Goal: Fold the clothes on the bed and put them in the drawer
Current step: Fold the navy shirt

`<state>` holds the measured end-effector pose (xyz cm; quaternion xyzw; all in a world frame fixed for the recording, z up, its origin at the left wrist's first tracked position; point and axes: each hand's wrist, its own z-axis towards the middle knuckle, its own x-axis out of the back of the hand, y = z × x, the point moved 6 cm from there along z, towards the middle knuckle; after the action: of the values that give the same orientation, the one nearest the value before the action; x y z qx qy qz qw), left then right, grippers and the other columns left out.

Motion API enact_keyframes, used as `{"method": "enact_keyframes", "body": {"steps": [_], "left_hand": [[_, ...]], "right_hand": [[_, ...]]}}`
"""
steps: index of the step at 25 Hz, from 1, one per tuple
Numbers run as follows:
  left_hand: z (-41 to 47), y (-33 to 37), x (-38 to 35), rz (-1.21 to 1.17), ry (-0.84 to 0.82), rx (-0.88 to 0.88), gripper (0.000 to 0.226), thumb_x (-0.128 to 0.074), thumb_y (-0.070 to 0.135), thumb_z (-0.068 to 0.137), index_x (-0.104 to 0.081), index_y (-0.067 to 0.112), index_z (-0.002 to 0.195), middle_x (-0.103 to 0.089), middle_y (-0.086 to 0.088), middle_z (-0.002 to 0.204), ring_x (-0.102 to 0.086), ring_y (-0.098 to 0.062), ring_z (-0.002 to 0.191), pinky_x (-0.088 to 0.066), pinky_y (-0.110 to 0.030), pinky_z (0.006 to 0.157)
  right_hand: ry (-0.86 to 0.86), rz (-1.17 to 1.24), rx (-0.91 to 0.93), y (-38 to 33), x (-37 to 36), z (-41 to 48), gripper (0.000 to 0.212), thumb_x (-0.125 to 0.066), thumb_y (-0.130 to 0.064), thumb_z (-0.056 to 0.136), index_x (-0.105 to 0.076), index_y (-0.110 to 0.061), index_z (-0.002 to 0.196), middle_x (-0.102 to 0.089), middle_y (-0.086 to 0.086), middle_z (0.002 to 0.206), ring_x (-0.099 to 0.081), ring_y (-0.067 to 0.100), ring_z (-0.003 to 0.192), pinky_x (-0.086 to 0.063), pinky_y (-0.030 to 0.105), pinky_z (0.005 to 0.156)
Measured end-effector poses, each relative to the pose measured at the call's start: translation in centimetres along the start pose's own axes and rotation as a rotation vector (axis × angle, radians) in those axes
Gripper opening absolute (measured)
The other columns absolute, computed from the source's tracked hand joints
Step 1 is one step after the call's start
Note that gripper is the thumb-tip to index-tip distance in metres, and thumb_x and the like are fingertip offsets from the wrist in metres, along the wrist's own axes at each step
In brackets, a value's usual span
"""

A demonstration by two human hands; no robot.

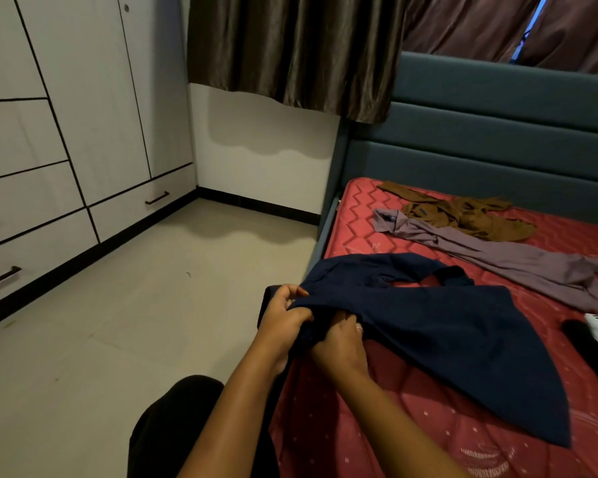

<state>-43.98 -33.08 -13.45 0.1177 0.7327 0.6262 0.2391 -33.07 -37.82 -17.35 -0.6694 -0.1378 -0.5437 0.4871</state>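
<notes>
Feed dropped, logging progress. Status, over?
Left hand and right hand both grip navy garment, not yet folded. Grey garment, brown garment loose on mattress. Drawer shut. Nothing blocking.

The left forearm and right forearm are stretched forward and brought together. The left grip is curled, thumb and fingers pinched on a fold of the navy garment. Close beside it, to its right, the right grip is closed on the same cloth, a ring worn on one finger.
</notes>
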Motion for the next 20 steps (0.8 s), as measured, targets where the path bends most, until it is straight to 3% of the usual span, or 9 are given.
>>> {"method": "enact_keyframes", "body": {"steps": [2, 4, 6, 9, 12, 14, 16, 18, 20], "left_hand": [[0.3, 0.2, 0.1, -0.086, 0.002, -0.016, 0.032, -0.043, -0.016, 0.083, -0.05, 0.012, 0.096, -0.062, -0.01, 0.089, -0.058, -0.024, 0.085, -0.048, -0.035, 0.074], [0.4, 0.5, 0.1, -0.168, -0.032, -0.035, 0.031, -0.046, -0.013, 0.088, -0.051, 0.013, 0.104, -0.063, -0.006, 0.092, -0.061, -0.019, 0.083, -0.053, -0.025, 0.068], [0.6, 0.8, 0.2, -0.134, -0.064, -0.069, 0.031, -0.051, -0.004, 0.092, -0.05, 0.014, 0.118, -0.062, -0.004, 0.105, -0.063, -0.014, 0.09, -0.054, -0.02, 0.071], [1.7, 1.1, 2.1, -0.042, 0.014, -0.123, 0.026, -0.048, 0.01, 0.097, -0.051, 0.01, 0.123, -0.06, -0.007, 0.115, -0.063, -0.009, 0.091, -0.054, -0.019, 0.074], [2.2, 0.6, 3.7, 0.019, 0.061, 0.054, 0.021, -0.04, 0.016, 0.101, -0.056, 0.011, 0.114, -0.066, -0.005, 0.101, -0.061, -0.01, 0.077, -0.051, -0.025, 0.068], [1.5, 0.1, 3.2, 0.189, -0.024, 0.154, 0.02, -0.039, 0.012, 0.101, -0.058, 0.016, 0.097, -0.062, 0.001, 0.082, -0.056, -0.012, 0.071, -0.047, -0.03, 0.067], [-0.1, -0.1, 1.5, 0.323, -0.19, 0.208, 0.03, -0.042, -0.003, 0.098, -0.052, 0.021, 0.083, -0.054, 0.003, 0.076, -0.049, -0.008, 0.067, -0.047, -0.024, 0.061], [-0.4, -0.9, 0.2, 0.527, -0.333, 0.157, 0.024, -0.055, -0.006, 0.089, -0.052, 0.016, 0.08, -0.054, 0.0, 0.076, -0.05, -0.01, 0.067, -0.048, -0.022, 0.06], [1.3, -1.3, 0.8, 0.62, -0.179, -0.022, 0.005, -0.061, 0.005, 0.083, -0.058, 0.007, 0.086, -0.059, -0.008, 0.087, -0.059, -0.023, 0.079, -0.052, -0.037, 0.074]], "right_hand": [[-0.182, -0.116, -0.005, 0.2, -1.4, 0.3, 0.048, -0.052, -0.028, 0.092, -0.042, -0.014, 0.136, -0.042, 0.01, 0.135, -0.036, 0.035, 0.126, -0.035, 0.038, 0.099], [-0.433, -0.076, 0.024, -0.3, -2.7, -0.5, 0.029, -0.049, -0.034, 0.096, -0.057, -0.012, 0.112, -0.055, 0.014, 0.115, -0.051, 0.03, 0.11, -0.041, 0.035, 0.081], [-0.529, 0.31, 0.025, -1.7, -1.4, -1.4, 0.023, -0.049, -0.03, 0.099, -0.061, -0.011, 0.096, -0.063, 0.013, 0.099, -0.058, 0.023, 0.087, -0.045, 0.034, 0.072], [-0.633, 1.027, -0.172, -3.5, 2.6, -2.1, 0.032, -0.049, -0.037, 0.098, -0.063, -0.016, 0.116, -0.07, 0.008, 0.109, -0.066, 0.026, 0.095, -0.055, 0.036, 0.069], [-0.636, 1.387, -0.237, -4.4, 6.4, -1.7, 0.053, -0.05, -0.05, 0.086, -0.062, -0.016, 0.125, -0.069, 0.01, 0.115, -0.068, 0.027, 0.099, -0.058, 0.04, 0.073], [-0.602, 1.396, -0.241, -4.3, 7.9, -1.7, 0.055, -0.052, -0.047, 0.081, -0.061, -0.014, 0.125, -0.066, 0.011, 0.121, -0.064, 0.028, 0.11, -0.051, 0.044, 0.09], [-0.66, 1.305, -0.25, -4.3, 8.8, -2.5, 0.046, -0.056, -0.038, 0.081, -0.064, -0.01, 0.116, -0.069, 0.011, 0.115, -0.065, 0.026, 0.106, -0.05, 0.041, 0.094], [-0.7, 1.197, -0.174, -5.3, 10.7, -2.7, 0.028, -0.056, -0.032, 0.086, -0.065, -0.01, 0.101, -0.074, 0.006, 0.091, -0.071, 0.017, 0.083, -0.056, 0.029, 0.079], [-0.577, 1.024, -0.114, -5.7, 13.8, 0.0, 0.02, -0.052, -0.028, 0.095, -0.063, -0.012, 0.089, -0.072, -0.002, 0.067, -0.068, 0.007, 0.061, -0.055, 0.02, 0.059]]}}
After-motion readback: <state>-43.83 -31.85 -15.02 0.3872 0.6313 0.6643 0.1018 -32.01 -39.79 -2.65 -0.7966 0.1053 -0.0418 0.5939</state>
